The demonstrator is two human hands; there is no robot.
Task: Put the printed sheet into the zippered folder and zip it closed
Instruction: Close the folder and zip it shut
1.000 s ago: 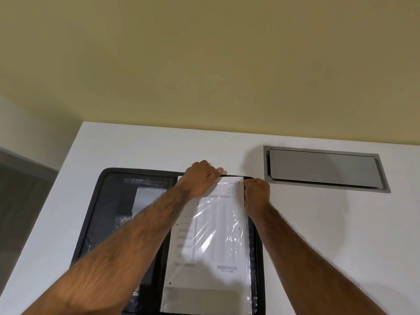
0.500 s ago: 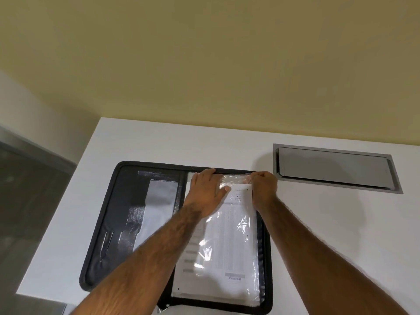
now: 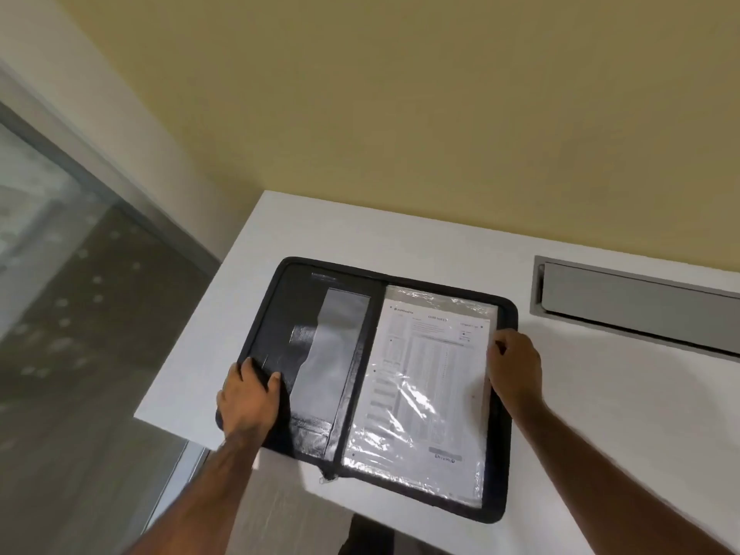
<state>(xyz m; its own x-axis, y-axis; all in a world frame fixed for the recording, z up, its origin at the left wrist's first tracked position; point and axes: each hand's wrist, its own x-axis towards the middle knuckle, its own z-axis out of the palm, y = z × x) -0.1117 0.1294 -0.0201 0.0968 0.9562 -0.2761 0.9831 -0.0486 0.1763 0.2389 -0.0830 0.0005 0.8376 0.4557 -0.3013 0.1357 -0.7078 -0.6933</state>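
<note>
The black zippered folder (image 3: 276, 318) lies open flat on the white table. The printed sheet (image 3: 428, 378) sits in a clear plastic sleeve on the folder's right half. My left hand (image 3: 248, 398) grips the outer edge of the left cover, fingers curled over it. At the sleeve's right edge, my right hand (image 3: 514, 370) pinches the right cover's rim. A zipper pull (image 3: 326, 479) hangs at the near end of the spine.
A grey metal cable hatch (image 3: 640, 302) is set into the table (image 3: 600, 414) to the right of the folder. The table's left edge and near corner lie close to the folder. A yellow wall stands behind, a glass partition to the left.
Both hands left the top edge of the sleeve and moved apart to the folder's outer left and right edges. The sheet now lies fully inside the sleeve. The view shifted left.
</note>
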